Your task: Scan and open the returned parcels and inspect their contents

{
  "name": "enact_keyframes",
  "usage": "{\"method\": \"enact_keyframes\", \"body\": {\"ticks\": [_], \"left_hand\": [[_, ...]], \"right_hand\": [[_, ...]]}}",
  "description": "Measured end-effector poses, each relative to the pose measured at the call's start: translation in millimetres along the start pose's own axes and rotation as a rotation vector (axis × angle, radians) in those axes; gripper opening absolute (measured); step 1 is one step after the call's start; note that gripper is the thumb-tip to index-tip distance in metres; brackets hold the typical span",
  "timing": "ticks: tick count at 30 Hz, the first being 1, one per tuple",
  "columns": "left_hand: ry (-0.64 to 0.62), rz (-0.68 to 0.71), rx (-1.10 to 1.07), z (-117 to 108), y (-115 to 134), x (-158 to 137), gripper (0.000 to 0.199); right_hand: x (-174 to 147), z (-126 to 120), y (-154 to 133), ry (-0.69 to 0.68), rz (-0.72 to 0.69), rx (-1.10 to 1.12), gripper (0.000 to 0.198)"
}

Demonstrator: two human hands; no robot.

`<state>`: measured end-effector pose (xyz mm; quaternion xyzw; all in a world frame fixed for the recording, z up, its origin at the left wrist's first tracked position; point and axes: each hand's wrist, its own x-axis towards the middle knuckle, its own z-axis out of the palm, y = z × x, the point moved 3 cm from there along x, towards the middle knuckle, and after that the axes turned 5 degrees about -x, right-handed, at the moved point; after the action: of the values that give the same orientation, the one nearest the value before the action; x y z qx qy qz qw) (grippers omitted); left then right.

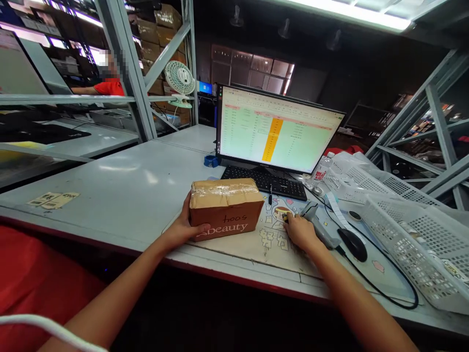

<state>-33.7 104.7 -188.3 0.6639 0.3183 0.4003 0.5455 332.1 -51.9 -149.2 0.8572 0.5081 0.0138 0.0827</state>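
Grey worktop [113, 188]: carton [229, 212] near front edge, left hand [184, 228] gripping its left end; top taped closed, remaining work unclear. Right hand [301, 231] curled beside corded grey device [325, 235]; can't tell grip.

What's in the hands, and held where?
Left hand holds the cardboard box by its left end; right hand is at a small object, grip unclear.
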Motion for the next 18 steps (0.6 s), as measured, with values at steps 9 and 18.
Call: {"method": "enact_keyframes", "body": {"ticks": [9, 18], "left_hand": [[-0.206, -0.072, 0.054, 3, 9, -2, 0.096], [-0.262, -0.067, 0.088, -1, 4, 1, 0.102]], "right_hand": [[-11, -43, -15, -0.213, -0.212, 1.296, 0.024], [-15, -79, -47, -0.344, -0.282, 1.366, 0.032]]}}
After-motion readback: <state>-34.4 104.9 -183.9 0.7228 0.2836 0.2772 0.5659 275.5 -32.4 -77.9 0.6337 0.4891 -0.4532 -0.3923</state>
